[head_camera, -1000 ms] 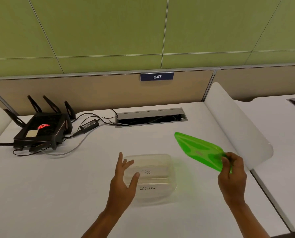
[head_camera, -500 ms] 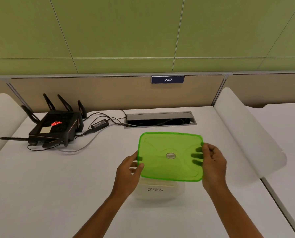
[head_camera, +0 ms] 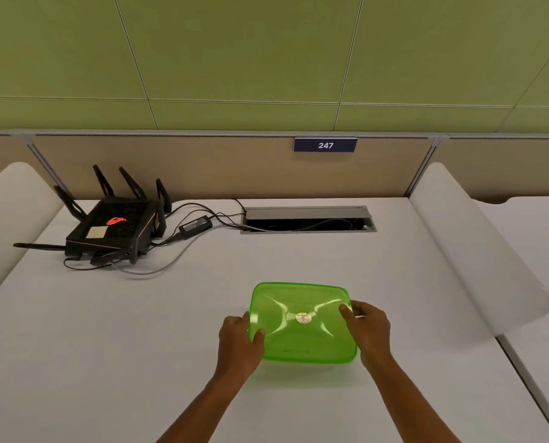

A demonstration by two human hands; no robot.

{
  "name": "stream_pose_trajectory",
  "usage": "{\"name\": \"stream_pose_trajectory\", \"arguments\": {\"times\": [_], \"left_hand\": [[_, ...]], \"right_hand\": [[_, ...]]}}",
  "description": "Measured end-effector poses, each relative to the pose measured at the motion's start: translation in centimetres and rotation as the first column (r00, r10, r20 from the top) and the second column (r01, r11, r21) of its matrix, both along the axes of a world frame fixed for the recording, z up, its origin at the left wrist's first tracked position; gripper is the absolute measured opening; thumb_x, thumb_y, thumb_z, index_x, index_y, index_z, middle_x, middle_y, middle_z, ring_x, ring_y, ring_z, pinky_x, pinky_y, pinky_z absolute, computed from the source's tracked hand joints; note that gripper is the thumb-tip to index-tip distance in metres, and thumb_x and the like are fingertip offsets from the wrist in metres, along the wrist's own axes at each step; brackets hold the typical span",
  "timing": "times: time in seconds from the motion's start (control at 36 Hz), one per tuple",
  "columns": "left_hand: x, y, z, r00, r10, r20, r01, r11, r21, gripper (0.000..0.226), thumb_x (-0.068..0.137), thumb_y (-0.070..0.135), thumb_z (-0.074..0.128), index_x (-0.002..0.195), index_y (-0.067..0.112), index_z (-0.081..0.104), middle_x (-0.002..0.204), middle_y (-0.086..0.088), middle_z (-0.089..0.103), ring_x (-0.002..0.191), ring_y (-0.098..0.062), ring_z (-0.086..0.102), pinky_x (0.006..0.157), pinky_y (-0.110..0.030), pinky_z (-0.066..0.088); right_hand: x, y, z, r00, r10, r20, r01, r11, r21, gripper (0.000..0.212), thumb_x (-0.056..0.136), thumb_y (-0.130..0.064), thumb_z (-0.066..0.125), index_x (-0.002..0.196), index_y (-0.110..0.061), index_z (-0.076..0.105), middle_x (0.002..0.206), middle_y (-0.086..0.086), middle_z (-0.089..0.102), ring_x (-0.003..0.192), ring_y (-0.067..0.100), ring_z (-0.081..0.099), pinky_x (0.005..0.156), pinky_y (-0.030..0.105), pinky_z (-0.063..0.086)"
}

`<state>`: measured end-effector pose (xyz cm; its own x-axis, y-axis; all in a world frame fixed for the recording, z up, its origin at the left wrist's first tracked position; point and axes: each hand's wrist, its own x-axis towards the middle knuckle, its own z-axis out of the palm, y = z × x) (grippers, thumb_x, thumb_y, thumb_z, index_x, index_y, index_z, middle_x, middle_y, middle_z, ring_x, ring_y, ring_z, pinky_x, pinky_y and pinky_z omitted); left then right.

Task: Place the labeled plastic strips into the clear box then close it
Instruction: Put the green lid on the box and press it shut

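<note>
Hands gripping green lid [head_camera: 301, 324] at both sides. Left hand [head_camera: 239, 342] thumb pressing on top, right hand [head_camera: 370, 330] fingers curling over edge. Resting on white desk [head_camera: 139, 330].

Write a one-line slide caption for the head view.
Both hands, left and right, press a green lid down on the desk.
</note>
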<state>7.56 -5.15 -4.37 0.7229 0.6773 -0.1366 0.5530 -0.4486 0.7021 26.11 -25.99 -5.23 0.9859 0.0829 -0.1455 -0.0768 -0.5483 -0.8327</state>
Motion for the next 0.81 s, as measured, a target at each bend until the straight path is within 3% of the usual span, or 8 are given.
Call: {"name": "stream_pose_trajectory", "arguments": {"times": [0.28, 0.53, 0.67, 0.81], "left_hand": [[0.4, 0.2, -0.7, 1.0, -0.003, -0.027, 0.003, 1.0, 0.0, 0.04, 0.089, 0.027, 0.071, 0.128, 0.017, 0.068, 0.099, -0.005, 0.046, 0.1, -0.032, 0.063, 0.091, -0.034, 0.05], [0.6, 1.1, -1.6, 0.999, -0.003, -0.032, 0.001, 0.998, -0.065, 0.043, 0.088, 0.032, 0.072, 0.129, 0.02, 0.068, 0.111, -0.01, 0.054, 0.101, -0.03, 0.065, 0.093, -0.037, 0.053], [1.0, 1.7, -1.4, 1.0, -0.009, -0.002, 0.008, 0.99, -0.138, 0.039, 0.089, 0.03, 0.071, 0.127, 0.026, 0.069, 0.113, -0.008, 0.054, 0.095, -0.022, 0.066, 0.089, -0.036, 0.056], [2.7, 2.6, -1.3, 0.999, 0.015, 0.05, -0.006, 0.985, -0.175, 0.032, 0.092, 0.029, 0.068, 0.123, 0.025, 0.072, 0.114, -0.01, 0.06, 0.1, -0.025, 0.067, 0.09, -0.04, 0.057]], "right_hand": [[0.6, 0.1, -1.5, 0.999, 0.016, 0.035, -0.014, 0.998, -0.058, 0.026, 0.084, -0.034, 0.078, 0.104, -0.018, 0.078, 0.092, -0.002, 0.073, 0.092, 0.019, 0.067, 0.088, 0.038, 0.053], [0.1, 0.3, -0.6, 0.999, 0.009, 0.038, -0.006, 0.997, -0.078, 0.024, 0.084, -0.031, 0.079, 0.104, -0.018, 0.077, 0.097, 0.001, 0.07, 0.093, 0.016, 0.06, 0.082, 0.029, 0.042], [0.6, 0.2, -0.6, 1.0, 0.031, -0.005, -0.031, 0.996, -0.088, 0.03, 0.083, -0.036, 0.08, 0.108, -0.021, 0.075, 0.101, -0.001, 0.069, 0.099, 0.017, 0.063, 0.087, 0.035, 0.049], [1.1, 0.9, -0.4, 0.999, 0.048, -0.02, -0.048, 0.999, -0.012, 0.031, 0.088, -0.031, 0.075, 0.117, -0.022, 0.072, 0.105, -0.001, 0.068, 0.099, 0.02, 0.064, 0.094, 0.038, 0.05]]}}
